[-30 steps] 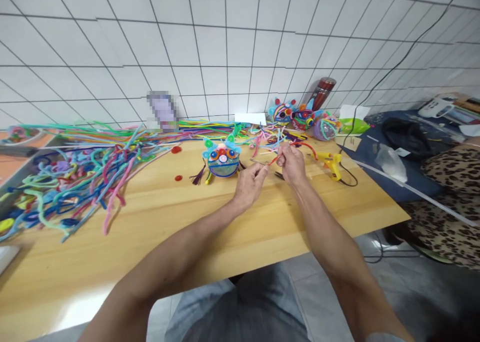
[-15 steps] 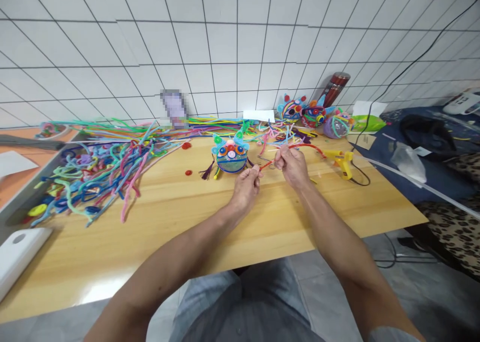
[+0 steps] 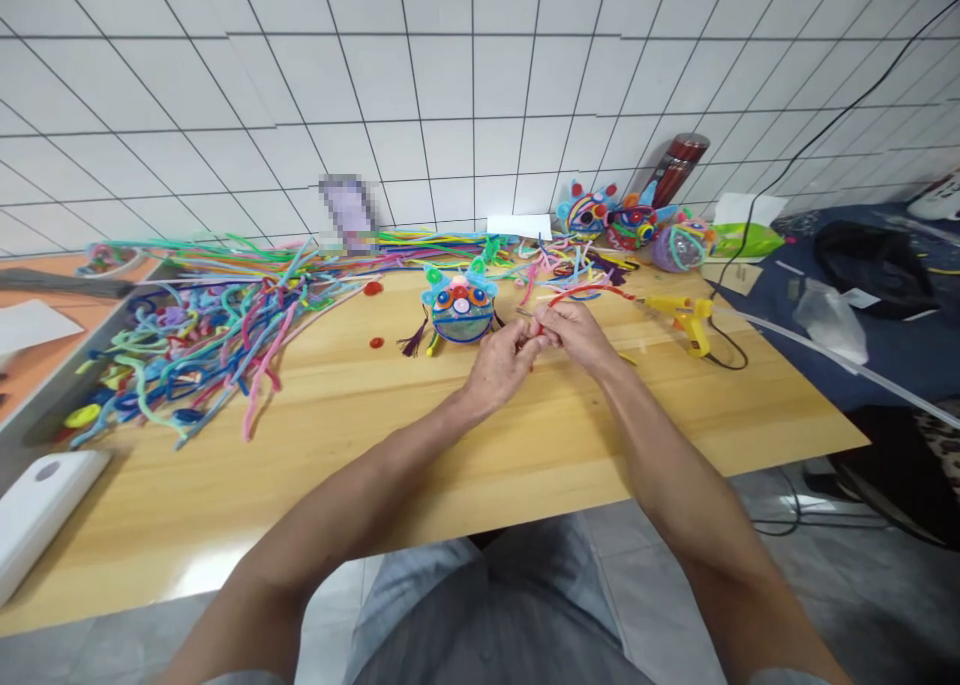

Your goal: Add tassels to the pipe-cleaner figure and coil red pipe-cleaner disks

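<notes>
My left hand (image 3: 504,363) and my right hand (image 3: 571,333) meet over the wooden table, both with fingers pinched on a red pipe cleaner (image 3: 592,291). Its free length arcs away to the right above my right hand, and its other end is mostly hidden by my fingers. Just beyond my left hand sits a blue animal-head craft (image 3: 463,310) with round eyes, a pink nose and dark tassels. Left of it lie two small red coils, one farther back (image 3: 373,288) and one nearer (image 3: 376,343).
A yellow glue gun (image 3: 686,320) with a cord lies on the right. Tangled pipe cleaners (image 3: 217,345) fill the left side. Similar finished heads (image 3: 585,215) and a red thermos (image 3: 681,170) stand by the tiled wall. A white box-like object (image 3: 49,515) is at the near left.
My hands have come together, the left moving right and the right slightly left, closing the stretch of red pipe cleaner between them. The view has shifted slightly.
</notes>
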### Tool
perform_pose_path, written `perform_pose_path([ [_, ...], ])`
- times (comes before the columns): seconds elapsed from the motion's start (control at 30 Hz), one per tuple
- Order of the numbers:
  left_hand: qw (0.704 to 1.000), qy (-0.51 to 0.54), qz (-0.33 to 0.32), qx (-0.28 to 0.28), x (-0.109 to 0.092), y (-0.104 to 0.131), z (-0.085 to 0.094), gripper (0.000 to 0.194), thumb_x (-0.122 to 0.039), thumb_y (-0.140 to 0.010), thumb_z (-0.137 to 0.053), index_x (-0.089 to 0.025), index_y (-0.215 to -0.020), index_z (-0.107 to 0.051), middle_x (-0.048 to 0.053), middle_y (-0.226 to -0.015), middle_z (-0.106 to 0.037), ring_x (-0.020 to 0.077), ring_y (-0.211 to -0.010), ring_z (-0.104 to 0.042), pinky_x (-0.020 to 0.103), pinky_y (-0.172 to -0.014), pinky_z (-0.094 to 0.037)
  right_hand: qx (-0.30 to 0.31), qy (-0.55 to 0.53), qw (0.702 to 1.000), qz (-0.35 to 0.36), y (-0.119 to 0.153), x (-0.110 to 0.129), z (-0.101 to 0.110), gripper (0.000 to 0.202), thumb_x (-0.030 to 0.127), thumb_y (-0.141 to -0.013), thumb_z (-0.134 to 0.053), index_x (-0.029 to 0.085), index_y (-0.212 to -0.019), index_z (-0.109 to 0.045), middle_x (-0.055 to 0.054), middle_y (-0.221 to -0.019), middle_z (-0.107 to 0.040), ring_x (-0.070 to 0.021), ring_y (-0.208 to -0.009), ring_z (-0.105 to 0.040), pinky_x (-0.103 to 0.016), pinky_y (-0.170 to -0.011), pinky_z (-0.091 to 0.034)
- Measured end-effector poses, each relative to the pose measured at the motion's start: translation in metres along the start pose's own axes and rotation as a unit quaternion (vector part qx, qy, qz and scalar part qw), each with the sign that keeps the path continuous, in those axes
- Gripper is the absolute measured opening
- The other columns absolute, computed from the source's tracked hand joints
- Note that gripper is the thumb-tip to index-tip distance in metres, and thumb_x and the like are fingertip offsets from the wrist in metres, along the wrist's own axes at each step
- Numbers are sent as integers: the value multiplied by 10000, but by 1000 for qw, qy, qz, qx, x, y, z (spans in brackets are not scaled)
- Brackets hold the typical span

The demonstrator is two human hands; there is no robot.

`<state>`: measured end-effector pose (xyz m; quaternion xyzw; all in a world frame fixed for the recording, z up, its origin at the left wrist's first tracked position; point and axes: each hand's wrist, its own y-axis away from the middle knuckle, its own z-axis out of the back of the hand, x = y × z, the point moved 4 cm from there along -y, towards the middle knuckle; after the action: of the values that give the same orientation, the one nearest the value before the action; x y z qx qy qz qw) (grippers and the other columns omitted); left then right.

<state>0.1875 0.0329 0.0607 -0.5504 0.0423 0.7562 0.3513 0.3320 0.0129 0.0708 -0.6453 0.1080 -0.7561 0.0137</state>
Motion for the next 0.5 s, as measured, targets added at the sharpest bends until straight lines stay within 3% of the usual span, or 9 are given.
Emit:
perform_pose_path([
  [0.13,999,7,-39,4,4,3,-6,275,-249,-998,-555,-201,-736,-488,-41,-680,-516,112,-628,-483,242,-632,-380,-18,20,1000,-6,-1,0,1,715,878,-771,-645,187,-586,-649,40,-461,-453,-94,-461,-396,-264,-497,-316],
  [0.27,994,-19,-106,-35,-2,9,-8,294,-272,-1019,-535,-207,-735,-503,-29,-684,-528,121,-635,-493,258,-667,-391,-62,33,997,-22,-2,-6,3,735,903,-760,-628,194,-568,-620,37,-447,-450,-97,-452,-407,-261,-485,-324],
  [0.4,996,-3,-63,-61,-2,10,-7,282,-300,-998,-584,-207,-736,-534,-24,-687,-542,131,-656,-492,265,-686,-397,-59,1,998,-32,-2,-11,2,738,919,-744,-634,197,-594,-624,49,-436,-435,-85,-431,-368,-248,-454,-294],
  [0.5,999,35,0,-31,1,9,-9,284,-309,-988,-586,-205,-732,-519,-26,-709,-531,133,-681,-472,259,-678,-376,-22,-18,999,-33,-3,-11,2,731,916,-733,-656,195,-613,-633,45,-452,-459,-80,-433,-378,-236,-442,-290],
])
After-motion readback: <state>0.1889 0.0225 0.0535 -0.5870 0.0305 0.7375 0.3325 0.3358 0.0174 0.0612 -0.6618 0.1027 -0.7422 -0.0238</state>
